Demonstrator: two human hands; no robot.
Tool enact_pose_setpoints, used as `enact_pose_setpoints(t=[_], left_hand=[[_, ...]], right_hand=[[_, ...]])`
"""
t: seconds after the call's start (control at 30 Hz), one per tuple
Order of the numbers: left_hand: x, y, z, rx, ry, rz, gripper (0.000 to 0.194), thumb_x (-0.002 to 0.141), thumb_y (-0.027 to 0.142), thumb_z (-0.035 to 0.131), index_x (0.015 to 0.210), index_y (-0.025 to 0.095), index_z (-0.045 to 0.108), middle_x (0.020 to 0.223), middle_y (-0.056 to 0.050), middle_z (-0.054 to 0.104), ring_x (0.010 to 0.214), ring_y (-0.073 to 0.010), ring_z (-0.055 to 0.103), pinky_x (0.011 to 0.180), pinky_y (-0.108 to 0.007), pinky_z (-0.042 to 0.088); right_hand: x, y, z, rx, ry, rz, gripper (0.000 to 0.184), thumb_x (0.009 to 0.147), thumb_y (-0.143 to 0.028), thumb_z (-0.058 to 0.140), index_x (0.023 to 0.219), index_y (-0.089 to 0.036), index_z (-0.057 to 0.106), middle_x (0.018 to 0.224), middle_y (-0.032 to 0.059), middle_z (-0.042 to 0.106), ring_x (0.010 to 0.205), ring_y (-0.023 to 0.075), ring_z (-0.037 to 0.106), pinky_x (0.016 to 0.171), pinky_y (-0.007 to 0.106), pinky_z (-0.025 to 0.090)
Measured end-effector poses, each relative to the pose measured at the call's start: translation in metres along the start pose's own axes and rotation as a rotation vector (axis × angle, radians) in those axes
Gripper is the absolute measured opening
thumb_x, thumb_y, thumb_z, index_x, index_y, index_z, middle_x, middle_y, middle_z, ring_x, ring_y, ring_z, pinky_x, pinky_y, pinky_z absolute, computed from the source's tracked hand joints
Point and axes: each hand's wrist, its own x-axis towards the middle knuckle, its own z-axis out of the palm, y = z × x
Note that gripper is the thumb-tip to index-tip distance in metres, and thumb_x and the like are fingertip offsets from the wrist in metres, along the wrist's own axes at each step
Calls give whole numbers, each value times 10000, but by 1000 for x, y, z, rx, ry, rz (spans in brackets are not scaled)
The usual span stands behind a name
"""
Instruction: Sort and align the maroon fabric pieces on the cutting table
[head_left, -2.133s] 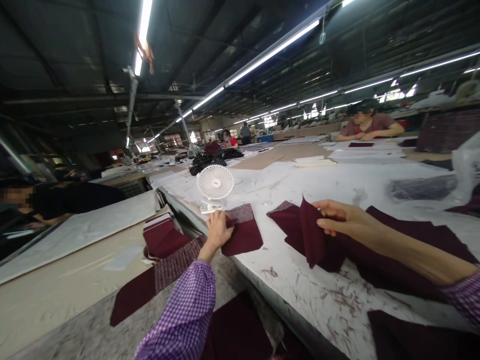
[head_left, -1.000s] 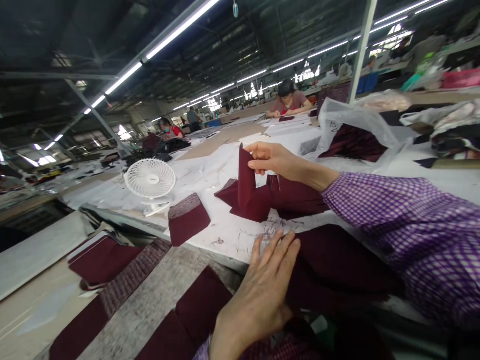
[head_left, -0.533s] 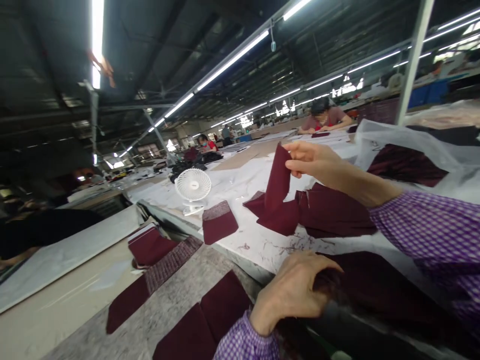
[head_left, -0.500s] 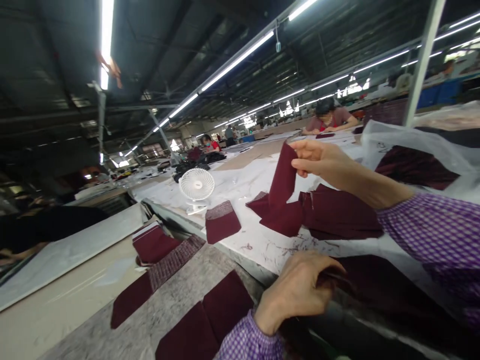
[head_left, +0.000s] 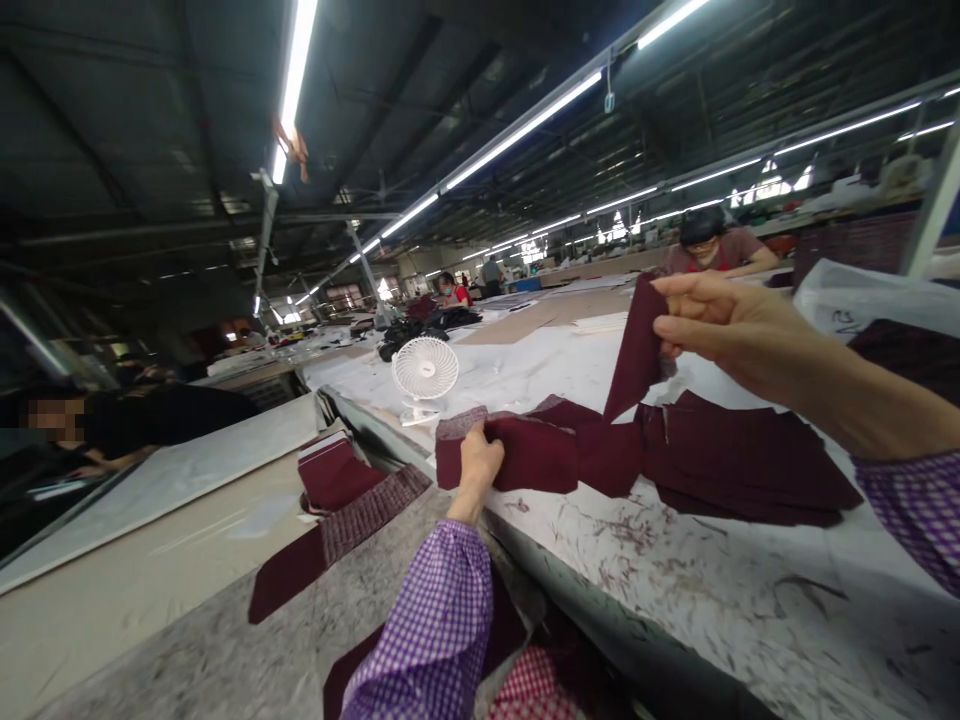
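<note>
My right hand [head_left: 720,318] is closed on the top corner of a maroon fabric piece [head_left: 637,350] and holds it up above a spread of maroon fabric pieces [head_left: 742,460] on the white table [head_left: 675,580]. My left hand [head_left: 480,458] reaches out and is closed on a second maroon piece [head_left: 525,450] that lies over the smaller ribbed-edged piece near the table's edge. Both sleeves are purple check.
A small white fan [head_left: 425,372] stands beyond my left hand. A stack of maroon pieces [head_left: 334,475] and ribbed strips [head_left: 367,508] lie on the lower bench at left. A plastic bag [head_left: 877,300] sits far right. Other people sit at tables behind and at left.
My left hand left the near table edge, where it gripped dark fabric, and reached forward with a maroon piece onto the small piece by the fan. My right hand lifted its piece higher.
</note>
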Motion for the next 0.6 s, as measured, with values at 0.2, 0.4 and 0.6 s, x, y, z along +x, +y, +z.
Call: enact_pose_setpoints(t=[0.2, 0.4, 0.6], left_hand=[[-27, 9, -13, -210, 148, 99, 413, 730, 171, 670, 1130, 120, 580, 1260, -186, 546, 1261, -327, 449, 1057, -459, 348], [-121, 34, -10, -1239, -412, -256, 525, 734, 474, 727, 1087, 110, 593, 1129, -182, 623, 1087, -300, 591, 938, -436, 470], [-158, 27, -3, -1565, -415, -345, 361, 775, 458, 699, 842, 112, 623, 930, -101, 635, 865, -193, 606, 874, -392, 499]], right_hand=[[-3, 18, 12, -87, -236, 133, 396, 731, -405, 697, 1064, -216, 595, 845, 30, 680, 806, 201, 646, 698, 330, 525], [-32, 21, 53, -567, -553, -113, 264, 825, -234, 549, 1084, -202, 585, 928, 45, 647, 797, 186, 614, 717, 323, 489], [-93, 36, 98, -778, -953, -393, 304, 818, -70, 478, 1082, -166, 595, 1023, 94, 628, 877, 212, 595, 720, 329, 464]])
